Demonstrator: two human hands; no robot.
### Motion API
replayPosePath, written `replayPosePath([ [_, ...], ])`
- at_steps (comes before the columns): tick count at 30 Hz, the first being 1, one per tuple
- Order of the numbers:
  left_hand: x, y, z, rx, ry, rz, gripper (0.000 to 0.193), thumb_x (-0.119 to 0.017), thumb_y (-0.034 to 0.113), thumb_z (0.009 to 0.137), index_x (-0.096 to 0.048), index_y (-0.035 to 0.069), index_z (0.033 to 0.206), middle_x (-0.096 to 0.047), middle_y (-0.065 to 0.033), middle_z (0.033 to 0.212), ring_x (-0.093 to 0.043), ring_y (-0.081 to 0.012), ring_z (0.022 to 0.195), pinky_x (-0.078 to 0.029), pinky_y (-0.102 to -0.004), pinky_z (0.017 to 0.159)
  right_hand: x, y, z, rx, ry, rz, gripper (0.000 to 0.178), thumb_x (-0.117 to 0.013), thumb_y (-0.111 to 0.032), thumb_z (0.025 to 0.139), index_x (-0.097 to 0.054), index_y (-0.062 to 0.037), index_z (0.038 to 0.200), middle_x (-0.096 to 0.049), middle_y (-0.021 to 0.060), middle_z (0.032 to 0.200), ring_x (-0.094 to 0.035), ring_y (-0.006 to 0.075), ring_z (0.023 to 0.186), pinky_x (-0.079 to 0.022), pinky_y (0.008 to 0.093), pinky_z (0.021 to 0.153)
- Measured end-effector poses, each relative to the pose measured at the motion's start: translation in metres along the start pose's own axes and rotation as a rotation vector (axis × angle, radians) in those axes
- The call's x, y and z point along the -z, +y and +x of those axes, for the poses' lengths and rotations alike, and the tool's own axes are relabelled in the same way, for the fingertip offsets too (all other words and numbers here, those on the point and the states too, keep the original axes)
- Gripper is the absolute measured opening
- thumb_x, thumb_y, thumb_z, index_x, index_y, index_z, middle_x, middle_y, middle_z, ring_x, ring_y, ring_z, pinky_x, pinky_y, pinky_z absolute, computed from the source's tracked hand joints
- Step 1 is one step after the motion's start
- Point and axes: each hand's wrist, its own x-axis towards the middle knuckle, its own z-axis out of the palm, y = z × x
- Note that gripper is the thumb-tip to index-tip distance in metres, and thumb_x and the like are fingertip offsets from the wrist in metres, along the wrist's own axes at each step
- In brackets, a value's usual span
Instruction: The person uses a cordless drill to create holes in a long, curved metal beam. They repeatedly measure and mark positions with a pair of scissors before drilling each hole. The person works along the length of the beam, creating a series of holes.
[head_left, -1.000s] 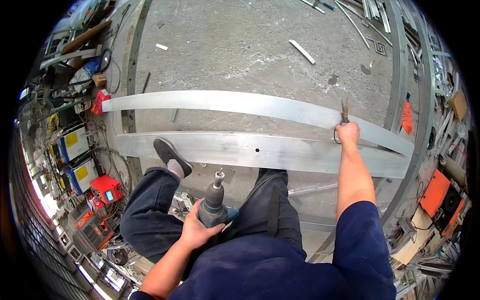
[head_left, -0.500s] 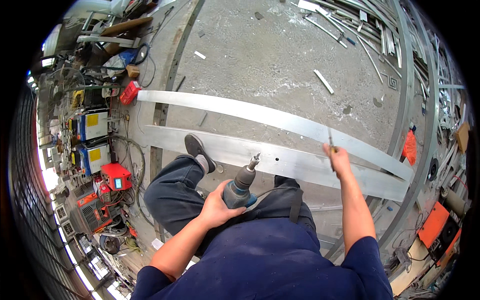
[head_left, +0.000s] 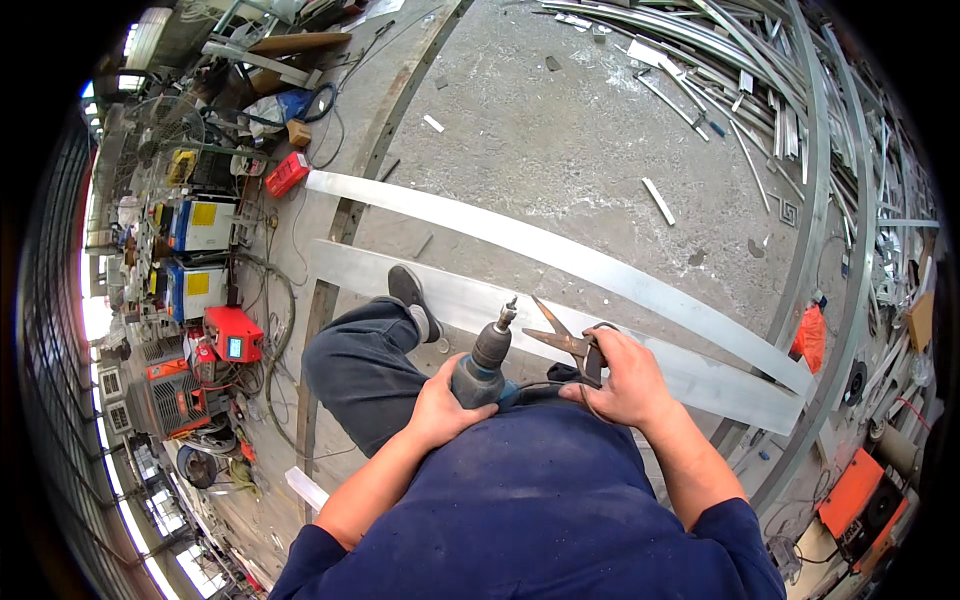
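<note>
My left hand [head_left: 440, 408] is wrapped round the body of a blue-grey power drill [head_left: 481, 378], close to my belly. The drill's chuck and bit point away from me. Beside it, my right hand [head_left: 632, 382] grips a pair of dark, rusty scissors [head_left: 566, 340], blades spread apart and directed left. Both tools hover over the nearer flat silver metal bar [head_left: 690, 372]. A second, similar metal bar [head_left: 560, 252] runs beyond it, and the two come close together at the right. My left shoe [head_left: 410, 290] shows at the nearer bar.
Steel frame beams [head_left: 400, 85] flank the work at left and right [head_left: 815, 190]. Metal offcuts [head_left: 760, 90] pile up at the far right. Red and white machines [head_left: 232, 335] with cables line the left. An orange bag [head_left: 810, 338] lies by the right beam.
My right hand has come left and nearer my body, beside the drill, and the scissors' spread blades now show plainly. The left hand still holds the drill. The view has shifted slightly.
</note>
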Motion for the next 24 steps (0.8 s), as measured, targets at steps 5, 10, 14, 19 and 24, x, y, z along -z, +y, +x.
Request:
replayPosePath([
  [5,-0.001,-0.006,-0.005,-0.009,0.015,-0.018,0.083,-0.093,0.022,0.070,-0.052,0.005,0.141,-0.070,-0.0169,0.121,-0.069,-0.0284,0.115,-0.052,-0.0387,0.102,-0.005,-0.013,0.005,-0.060,-0.030,-0.079,0.082,-0.088,-0.057,0.072,-0.060,0.0033,0.122,-0.069,0.0214,0.112,-0.069,0.0396,0.105,-0.056,0.0451,0.087],
  [10,0.001,-0.005,-0.008,-0.030,0.020,0.027,0.083,-0.092,0.022,0.070,-0.052,0.005,0.141,-0.071,-0.0177,0.120,-0.069,-0.0296,0.115,-0.052,-0.0392,0.102,-0.010,-0.017,0.002,-0.045,-0.020,-0.101,0.082,-0.086,-0.058,0.074,-0.060,0.0036,0.122,-0.070,0.0216,0.112,-0.069,0.0396,0.105,-0.056,0.0454,0.088],
  [14,0.004,-0.001,-0.013,-0.026,0.019,0.059,0.084,-0.092,0.023,0.070,-0.052,0.005,0.142,-0.071,-0.0189,0.121,-0.070,-0.0311,0.115,-0.053,-0.0396,0.102,-0.013,-0.026,0.000,-0.083,-0.035,-0.111,0.082,-0.085,-0.060,0.075,-0.060,0.0034,0.120,-0.070,0.0214,0.111,-0.069,0.0395,0.105,-0.056,0.0454,0.088],
  [19,0.004,-0.004,-0.018,-0.013,0.014,0.099,0.087,-0.093,0.024,0.070,-0.051,0.005,0.144,-0.071,-0.0200,0.122,-0.070,-0.0327,0.116,-0.053,-0.0403,0.102,-0.015,-0.043,0.000,-0.133,-0.081,-0.159,0.081,-0.082,-0.063,0.077,-0.061,0.0033,0.118,-0.070,0.0222,0.110,-0.069,0.0403,0.104,-0.056,0.0460,0.088],
  [24,0.003,-0.008,-0.024,-0.019,0.021,0.120,0.088,-0.092,0.027,0.070,-0.050,0.005,0.144,-0.071,-0.0214,0.121,-0.070,-0.0351,0.116,-0.053,-0.0411,0.101,-0.014,-0.043,-0.006,-0.282,-0.241,0.011,0.076,-0.079,-0.065,0.081,-0.064,0.0033,0.112,-0.071,0.0245,0.104,-0.070,0.0404,0.099,-0.055,0.0455,0.086],
])
